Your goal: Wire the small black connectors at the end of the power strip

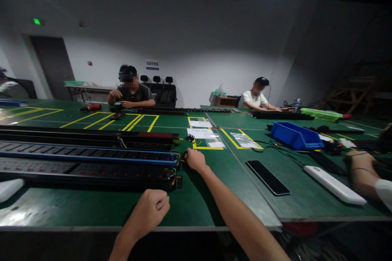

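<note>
Long black power strips [116, 173] lie side by side on the green table [101, 208], red marks along their tops and one edged in blue. Yellow and green wires [175, 163] stick out at their right ends. My right hand [196, 160] reaches to those ends, its fingers closed around a small black part [184, 156] that is mostly hidden. Nearer the table's front edge, my left hand [150, 209] is curled into a fist, apart from the strips. Whatever its fingers may hold cannot be seen.
To the right lie a phone [268, 177], a long white case [333, 184] and a blue bin [295, 135] beside cables. A co-worker's arm [363, 171] rests at the far right. Two people sit across the table. Papers [202, 133] lie within yellow tape.
</note>
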Demonstrator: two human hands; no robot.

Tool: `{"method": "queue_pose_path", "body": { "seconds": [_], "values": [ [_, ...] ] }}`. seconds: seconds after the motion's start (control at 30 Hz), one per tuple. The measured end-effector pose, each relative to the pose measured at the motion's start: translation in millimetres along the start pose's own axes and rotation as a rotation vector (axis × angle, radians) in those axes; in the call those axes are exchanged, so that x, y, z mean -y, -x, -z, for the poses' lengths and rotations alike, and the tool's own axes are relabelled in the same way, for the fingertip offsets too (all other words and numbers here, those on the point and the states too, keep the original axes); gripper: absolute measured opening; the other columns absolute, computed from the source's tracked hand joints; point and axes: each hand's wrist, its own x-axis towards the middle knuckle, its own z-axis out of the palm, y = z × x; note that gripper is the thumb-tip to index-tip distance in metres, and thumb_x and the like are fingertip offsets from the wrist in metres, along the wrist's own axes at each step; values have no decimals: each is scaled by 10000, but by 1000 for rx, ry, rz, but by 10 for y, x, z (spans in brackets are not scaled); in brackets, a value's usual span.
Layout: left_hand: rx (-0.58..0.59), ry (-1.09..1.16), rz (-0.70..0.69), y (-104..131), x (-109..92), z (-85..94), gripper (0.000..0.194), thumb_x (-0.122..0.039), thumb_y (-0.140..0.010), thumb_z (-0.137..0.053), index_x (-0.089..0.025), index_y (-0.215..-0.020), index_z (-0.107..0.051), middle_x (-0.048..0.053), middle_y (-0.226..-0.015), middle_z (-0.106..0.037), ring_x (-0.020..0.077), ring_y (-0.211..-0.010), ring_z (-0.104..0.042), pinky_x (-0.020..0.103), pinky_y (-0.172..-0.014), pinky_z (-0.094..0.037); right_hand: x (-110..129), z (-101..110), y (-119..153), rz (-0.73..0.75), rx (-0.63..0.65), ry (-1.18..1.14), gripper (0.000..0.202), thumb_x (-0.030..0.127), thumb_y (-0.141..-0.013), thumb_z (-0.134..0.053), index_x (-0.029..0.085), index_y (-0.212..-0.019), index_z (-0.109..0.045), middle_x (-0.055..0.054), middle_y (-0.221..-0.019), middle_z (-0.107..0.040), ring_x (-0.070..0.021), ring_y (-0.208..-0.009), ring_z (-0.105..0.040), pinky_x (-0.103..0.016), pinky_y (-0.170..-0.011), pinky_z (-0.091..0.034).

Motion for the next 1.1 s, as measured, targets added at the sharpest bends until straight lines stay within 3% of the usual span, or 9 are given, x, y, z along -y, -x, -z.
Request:
{"method": "queue_pose_path", "body": {
  "seconds": [0.43,1.1],
  "values": [
    [104,-197,27,35,-50,-30,291,-125,-802,-458,-186,-564,-301,-34,-547,-424,111,-523,-383,319,-567,-169,-9,-14,-5,19,0,17,232,271,-952,-447,185,-1072,-626,-142,-1073,-695,-276,-956,-679,-343,-759,-456],
    [116,-256,1,35,-69,-26,282,-112,-838,-425,-178,-588,-311,-34,-574,-412,99,-543,-340,321,-577,-154,-3,6,12,22,14,42,233,273,-961,-438,193,-1093,-613,-128,-1088,-687,-254,-970,-664,-330,-775,-441]
  ]
}}
